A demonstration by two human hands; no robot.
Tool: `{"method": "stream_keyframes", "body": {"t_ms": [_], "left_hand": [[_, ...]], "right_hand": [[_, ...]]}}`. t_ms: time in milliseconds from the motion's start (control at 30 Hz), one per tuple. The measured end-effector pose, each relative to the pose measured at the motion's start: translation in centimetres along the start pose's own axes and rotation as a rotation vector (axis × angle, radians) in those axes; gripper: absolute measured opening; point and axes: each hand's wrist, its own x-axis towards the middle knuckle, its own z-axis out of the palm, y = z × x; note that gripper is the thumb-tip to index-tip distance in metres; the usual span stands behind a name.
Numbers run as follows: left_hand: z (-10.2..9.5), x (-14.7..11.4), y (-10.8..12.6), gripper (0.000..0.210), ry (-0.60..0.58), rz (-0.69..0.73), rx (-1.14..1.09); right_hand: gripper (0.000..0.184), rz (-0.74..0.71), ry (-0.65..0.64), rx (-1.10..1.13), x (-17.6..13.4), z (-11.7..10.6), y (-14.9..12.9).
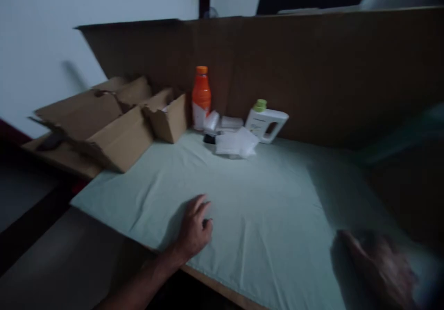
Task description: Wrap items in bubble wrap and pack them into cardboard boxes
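My left hand (194,230) rests near the front edge of the table, on the pale green cloth (263,199). Its fingers are loosely bent, with a gap between them and the thumb, and I see nothing held. At the lower right is my right hand (385,268), low over the cloth and smeared by motion. Whether its fingers hold anything does not show. Farther back lie clear plastic packets (236,142) in a small pile, apart from both hands. A small black thing (209,139) lies beside them.
An orange bottle (201,92) and a white jug with a green cap (265,122) stand at the back against a tall cardboard wall (312,69). Open cardboard boxes (121,136) fill the left side. A blurred green strip (398,136) crosses the right.
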Motion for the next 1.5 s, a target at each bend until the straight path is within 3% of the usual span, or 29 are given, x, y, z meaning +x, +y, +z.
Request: {"method": "stream_keyframes", "body": {"t_ms": [100,200,267,367,433,533,667,800,900,1000,1133,1233,1333,1400,1500], "left_hand": [[-0.3,-0.4,0.6,0.042,-0.116,0.083,-0.007],[-2.0,-0.1,0.1,0.042,-0.151,0.133,-0.022],[-4.6,1.9,-1.0,0.04,-0.039,0.131,0.042],[-10.2,8.2,-3.2,0.039,0.262,0.126,0.208],[-13.8,13.6,-4.4,0.041,0.419,0.136,0.308],[-17.2,21.3,-5.8,0.042,0.45,0.151,0.403],[-17.6,28.0,-8.0,0.03,0.441,0.068,0.467],[-16.6,29.7,-9.3,0.014,0.442,0.054,0.467],[-16.2,27.7,-8.5,0.016,0.47,0.112,0.464],[-16.1,22.6,-6.3,0.019,0.507,0.254,0.472],[-17.3,11.6,-3.6,0.017,0.517,0.436,0.441],[-18.9,2.9,-2.9,0.015,0.585,0.447,0.42],[-19.4,-3.9,-3.3,0.052,0.724,0.316,0.295],[-19.1,-6.9,-4.1,0.077,0.754,0.117,0.121],[-18.2,-9.0,-5.6,0.081,0.522,-0.313,-0.095]], "right_hand": [[0.046,-0.293,-0.171,0.103,-3.1,2.7,-8.7],[0.045,-0.618,-0.273,0.24,-6.8,4.3,-18.8],[0.047,-0.855,-0.392,0.276,-9.0,4.9,-24.4],[0.05,-1.068,-0.482,0.288,-11.3,5.2,-29.7],[0.049,-1.106,-0.494,0.294,-11.9,5.1,-31.2],[0.044,-1.097,-0.503,0.324,-11.9,4.9,-31.4],[0.042,-1.075,-0.5,0.378,-11.5,5.0,-30.8],[0.041,-1.077,-0.479,0.395,-11.6,5.2,-30.8],[0.042,-1.06,-0.501,0.402,-11.8,5.2,-30.9],[0.04,-1.027,-0.505,0.455,-11.9,5.5,-30.6],[0.039,-0.882,-0.459,0.629,-11.4,6.0,-29.6],[0.047,-0.718,-0.427,0.743,-10.4,5.4,-29.2],[0.07,-0.677,-0.494,0.816,-9.4,3.7,-30.0],[0.084,-0.715,-0.576,0.826,-9.3,2.1,-31.1],[0.087,-0.767,-0.676,0.824,-10.3,0.1,-32.7]]}}
